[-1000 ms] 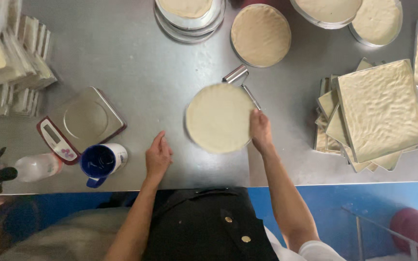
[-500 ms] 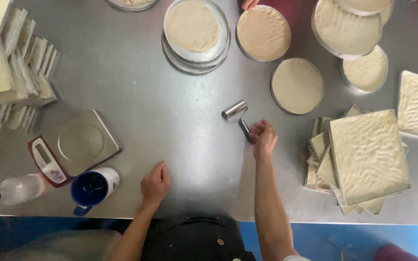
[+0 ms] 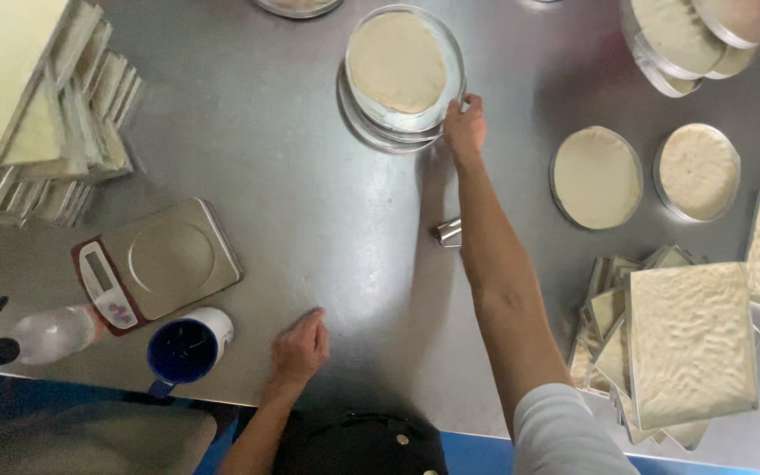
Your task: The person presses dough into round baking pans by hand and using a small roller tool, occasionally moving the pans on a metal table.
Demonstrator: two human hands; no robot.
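Note:
My right hand (image 3: pixel 465 126) reaches far across the steel table (image 3: pixel 310 176) and grips the right rim of a round metal pan (image 3: pixel 456 62) with a flat dough disc (image 3: pixel 396 62) in it. That pan sits on top of other round pans. My left hand (image 3: pixel 300 347) rests on the table near its front edge, fingers loosely curled and holding nothing. A small metal roller (image 3: pixel 448 232) lies on the table beside my right forearm.
A kitchen scale (image 3: pixel 158 264), a blue cup (image 3: pixel 188 349) and a spray bottle (image 3: pixel 50 333) sit at front left. Stacked square pans (image 3: pixel 63 132) stand at far left. Round pans with dough (image 3: pixel 596 177) lie at right, above square pans of dough (image 3: pixel 690 347).
My right hand left the roller and reached forward to the rim of the round pan with dough. The view shifted, so the pans sit lower in the frame. My left hand stayed put.

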